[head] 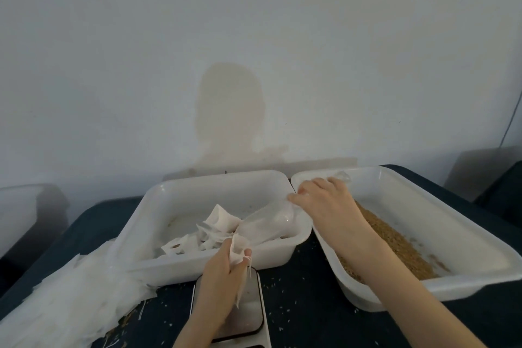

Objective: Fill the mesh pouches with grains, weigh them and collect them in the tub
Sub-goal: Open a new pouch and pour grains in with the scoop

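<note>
Nearest, a scale (245, 316) sits on the dark bench (305, 305), with a heap of empty mesh pouches (70, 291) to its left. Above the scale, the left hand (223, 271) pinches the mouth of a mesh pouch (238, 251). A clear plastic scoop (271, 223) tilts down into that mouth, gripped at its upper end by the right hand (322, 200). Behind lie two white tubs: the left tub (147, 206) holds filled pouches (217, 223), and the right tub (452, 217) holds brown grains (395, 246).

Hidden and cut-off parts

The scale (248, 316) lies half under the left hand (223, 271), its display cropped; the pouch stack (70, 297) leaves frame.
</note>
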